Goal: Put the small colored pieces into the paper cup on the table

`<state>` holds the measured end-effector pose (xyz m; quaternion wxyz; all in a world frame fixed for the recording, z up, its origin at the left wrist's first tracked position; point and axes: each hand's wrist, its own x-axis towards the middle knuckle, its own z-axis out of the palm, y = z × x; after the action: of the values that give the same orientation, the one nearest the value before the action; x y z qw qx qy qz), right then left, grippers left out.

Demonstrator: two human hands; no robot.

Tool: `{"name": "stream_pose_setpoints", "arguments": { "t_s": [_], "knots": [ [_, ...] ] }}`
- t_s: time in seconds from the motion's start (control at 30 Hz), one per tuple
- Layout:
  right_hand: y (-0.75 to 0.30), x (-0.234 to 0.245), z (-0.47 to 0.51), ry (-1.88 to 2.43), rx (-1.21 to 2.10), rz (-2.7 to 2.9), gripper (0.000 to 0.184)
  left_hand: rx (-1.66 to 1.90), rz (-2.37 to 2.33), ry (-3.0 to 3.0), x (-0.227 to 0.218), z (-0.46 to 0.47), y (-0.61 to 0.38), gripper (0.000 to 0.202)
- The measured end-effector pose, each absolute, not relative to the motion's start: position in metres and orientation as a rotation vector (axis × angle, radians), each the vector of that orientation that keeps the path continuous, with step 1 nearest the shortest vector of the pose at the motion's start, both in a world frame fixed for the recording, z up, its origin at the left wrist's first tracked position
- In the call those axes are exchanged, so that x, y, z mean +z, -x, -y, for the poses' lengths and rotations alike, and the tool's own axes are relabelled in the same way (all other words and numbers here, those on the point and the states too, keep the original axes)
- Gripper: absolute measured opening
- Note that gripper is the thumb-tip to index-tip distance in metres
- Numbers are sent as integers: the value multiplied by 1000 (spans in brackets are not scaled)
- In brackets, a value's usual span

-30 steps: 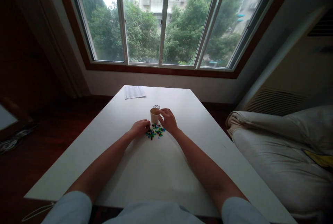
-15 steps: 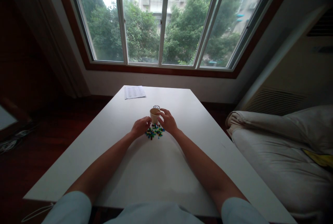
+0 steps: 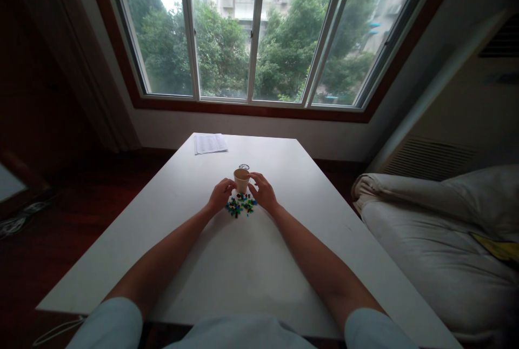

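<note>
A small paper cup (image 3: 241, 179) stands upright on the white table (image 3: 251, 262). Just in front of it lies a heap of small coloured pieces (image 3: 241, 206), blue, green, black and yellow. My right hand (image 3: 263, 191) curls round the cup's right side, fingertips on its rim. My left hand (image 3: 221, 194) sits at the cup's left side with fingers pinched together near the rim; whether a piece is in them is too small to see.
A sheet of printed paper (image 3: 210, 143) lies at the table's far left corner. A small dark ring-shaped object (image 3: 244, 166) sits behind the cup. A bed with pale bedding (image 3: 438, 241) stands to the right, and a large window (image 3: 259, 30) faces me.
My left hand has risen from the heap's left edge up to the cup's rim. The right hand has stayed on the cup.
</note>
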<state>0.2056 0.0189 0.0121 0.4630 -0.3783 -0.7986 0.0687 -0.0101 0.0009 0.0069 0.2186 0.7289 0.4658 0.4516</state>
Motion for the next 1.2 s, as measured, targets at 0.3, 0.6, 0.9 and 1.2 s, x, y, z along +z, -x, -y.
{"name": "stream_pose_setpoints", "arguments": {
  "t_s": [0.3, 0.6, 0.9, 1.2],
  "knots": [
    [-208, 3, -24, 953, 229, 1792, 33, 1343, -1303, -1892, 6, -3, 4, 17],
    [-212, -3, -30, 1032, 245, 1718, 31, 1424, -1387, -1777, 15, 5, -7, 23],
    [-207, 4, -21, 1026, 193, 1693, 25, 1479, -1386, -1701, 18, 9, -12, 24],
    [-205, 2, -22, 1075, 163, 1665, 23, 1392, -1348, -1937, 29, 18, -15, 40]
  ]
}}
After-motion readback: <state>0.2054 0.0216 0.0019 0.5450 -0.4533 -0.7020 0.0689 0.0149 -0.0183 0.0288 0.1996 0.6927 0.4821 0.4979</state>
